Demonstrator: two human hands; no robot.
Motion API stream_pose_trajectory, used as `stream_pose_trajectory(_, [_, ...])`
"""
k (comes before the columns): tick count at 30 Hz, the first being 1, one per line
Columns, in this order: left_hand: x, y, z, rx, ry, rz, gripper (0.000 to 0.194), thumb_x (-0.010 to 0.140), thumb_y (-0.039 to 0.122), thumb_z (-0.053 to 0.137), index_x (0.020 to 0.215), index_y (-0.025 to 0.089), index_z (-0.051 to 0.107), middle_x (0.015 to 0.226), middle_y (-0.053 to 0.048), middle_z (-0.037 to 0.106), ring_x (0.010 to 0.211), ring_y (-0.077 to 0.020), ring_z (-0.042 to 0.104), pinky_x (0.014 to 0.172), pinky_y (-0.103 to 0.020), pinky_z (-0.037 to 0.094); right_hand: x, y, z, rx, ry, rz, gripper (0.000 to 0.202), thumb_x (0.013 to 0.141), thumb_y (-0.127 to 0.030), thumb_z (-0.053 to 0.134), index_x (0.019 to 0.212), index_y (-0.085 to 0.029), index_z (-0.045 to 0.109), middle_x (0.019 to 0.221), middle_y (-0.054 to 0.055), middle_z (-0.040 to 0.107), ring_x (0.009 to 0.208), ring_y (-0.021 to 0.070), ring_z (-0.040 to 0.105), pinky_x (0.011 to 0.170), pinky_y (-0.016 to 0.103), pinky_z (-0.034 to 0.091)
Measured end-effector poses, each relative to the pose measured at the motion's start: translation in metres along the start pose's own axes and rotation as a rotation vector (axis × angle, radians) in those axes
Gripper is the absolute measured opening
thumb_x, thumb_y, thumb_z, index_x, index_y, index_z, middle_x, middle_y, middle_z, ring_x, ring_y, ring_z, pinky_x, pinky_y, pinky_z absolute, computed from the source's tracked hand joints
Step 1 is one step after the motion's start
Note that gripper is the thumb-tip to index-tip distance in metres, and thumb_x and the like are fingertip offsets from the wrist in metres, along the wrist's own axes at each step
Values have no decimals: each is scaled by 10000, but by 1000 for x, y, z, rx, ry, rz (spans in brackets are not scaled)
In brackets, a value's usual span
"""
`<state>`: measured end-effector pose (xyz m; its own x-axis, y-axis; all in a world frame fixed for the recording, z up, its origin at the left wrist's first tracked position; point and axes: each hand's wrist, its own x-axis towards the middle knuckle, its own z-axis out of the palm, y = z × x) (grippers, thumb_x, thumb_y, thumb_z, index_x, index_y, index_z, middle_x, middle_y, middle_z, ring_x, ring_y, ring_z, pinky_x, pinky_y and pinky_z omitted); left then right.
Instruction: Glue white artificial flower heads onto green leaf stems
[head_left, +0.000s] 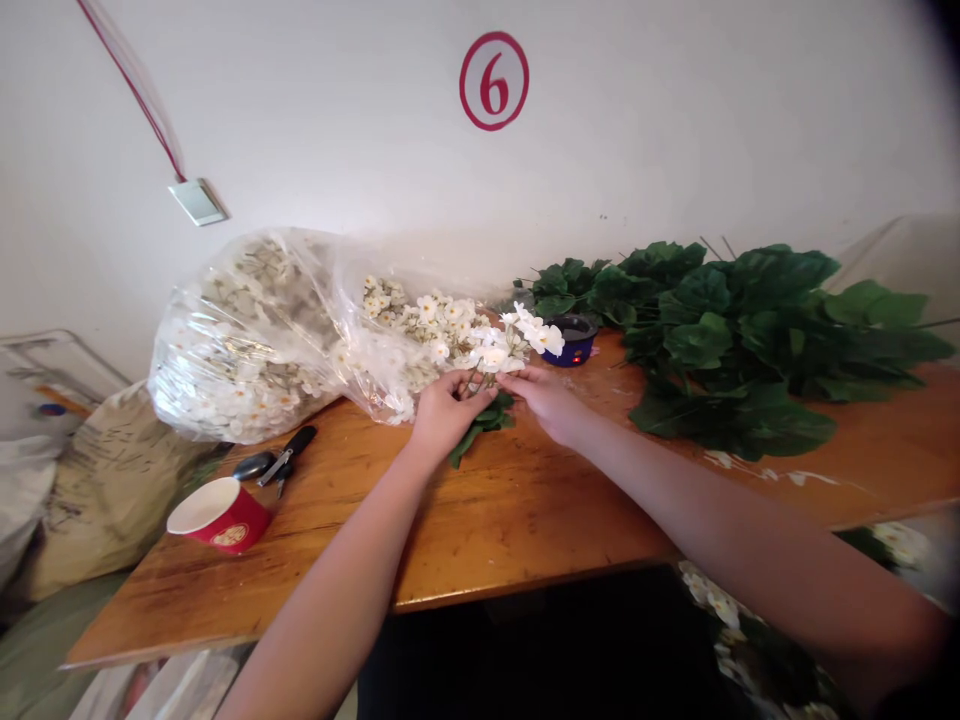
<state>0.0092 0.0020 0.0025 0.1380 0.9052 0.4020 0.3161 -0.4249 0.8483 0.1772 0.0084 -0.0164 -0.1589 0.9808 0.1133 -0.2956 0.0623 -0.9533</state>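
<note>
My left hand [448, 412] is closed around the stems of a bunch of white artificial flowers [495, 355], above the middle of the table. Green leaves [480, 428] hang below the fingers. My right hand [546, 398] pinches at the same bunch from the right, its fingertips close to the stems just under the blossoms. Exactly what lies between the right fingertips is too small to make out. Just behind the bunch, more white flowers [427, 310] spill from a clear plastic bag [247, 340]. A small dark blue pot [574, 345] with a lit red light stands behind my right hand.
Green artificial leaves [720, 320] are heaped at the right of the wooden table [540, 530]. At left are a red paper cup [225, 515] and a dark-handled cutting tool [289, 458]. Sacks [105, 480] stand beyond the left edge; more white flowers [720, 605] sit below the front right edge.
</note>
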Motion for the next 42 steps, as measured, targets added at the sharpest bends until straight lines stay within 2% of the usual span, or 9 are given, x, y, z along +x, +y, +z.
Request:
stream_pose_trajectory(3, [-1, 1, -2, 98, -42, 8, 260, 717, 439, 715, 778, 186, 705, 564, 33, 494, 528, -100, 417, 499, -223, 298, -2, 0, 2, -61, 1, -24, 239, 748, -381, 702, 863, -175, 666, 840, 30, 705, 746, 139, 635, 707, 268, 509])
stream_pose_trajectory(6, [2, 0, -6, 89, -31, -13, 250, 746, 427, 689, 730, 178, 685, 572, 23, 521, 540, -106, 436, 507, -225, 314, -4, -3, 3, -78, -10, -24, 240, 739, -383, 705, 853, -177, 657, 837, 27, 699, 761, 145, 636, 710, 272, 505])
stream_pose_trajectory(10, [7, 2, -9, -106, 34, -71, 263, 732, 413, 708, 719, 158, 646, 574, 25, 536, 524, -95, 450, 514, -219, 343, -6, -5, 6, 34, -27, 23, 178, 716, -303, 718, 825, -186, 640, 848, 24, 703, 778, 157, 659, 772, 301, 526])
stream_pose_trajectory(13, [8, 6, -10, -266, -3, -121, 287, 714, 414, 725, 724, 144, 630, 598, 10, 584, 521, -98, 493, 526, -221, 379, -6, -4, 9, 150, -43, 38, 169, 660, -236, 747, 765, -182, 626, 809, 25, 708, 751, 162, 665, 810, 325, 532])
stream_pose_trajectory(20, [7, 14, -11, -404, -17, -165, 300, 704, 417, 742, 730, 145, 618, 596, 8, 610, 516, -101, 535, 520, -211, 403, -5, 0, 10, 217, -68, -8, 206, 571, -207, 814, 706, -164, 665, 727, 39, 705, 690, 176, 650, 756, 340, 522])
stream_pose_trajectory(26, [9, 18, -13, -554, -47, -172, 310, 673, 396, 773, 686, 146, 590, 564, 13, 585, 485, -90, 508, 495, -205, 387, -7, -6, 14, 378, -69, -66, 279, 605, -189, 820, 850, -196, 687, 851, 15, 716, 775, 172, 659, 796, 338, 505])
stream_pose_trajectory(30, [11, 20, -15, -647, -63, -159, 345, 659, 384, 788, 633, 150, 537, 537, 30, 540, 472, -69, 469, 485, -191, 363, -7, -7, 13, 425, -72, -98, 203, 626, -187, 819, 762, -188, 669, 780, -5, 690, 756, 152, 645, 819, 329, 498])
stream_pose_trajectory(38, [13, 16, -17, -661, -50, -148, 344, 677, 395, 771, 643, 155, 528, 531, 33, 499, 465, -74, 450, 465, -199, 344, -14, -13, 14, 375, -128, -98, 267, 636, -256, 831, 842, -201, 671, 834, 22, 697, 782, 180, 645, 819, 376, 509])
stream_pose_trajectory(42, [12, 16, -16, -688, -38, -137, 310, 686, 361, 767, 661, 157, 535, 554, 37, 504, 475, -69, 454, 484, -199, 373, -13, -10, 17, 345, -78, -81, 384, 604, -286, 847, 931, -231, 653, 883, 14, 702, 827, 188, 644, 856, 394, 510])
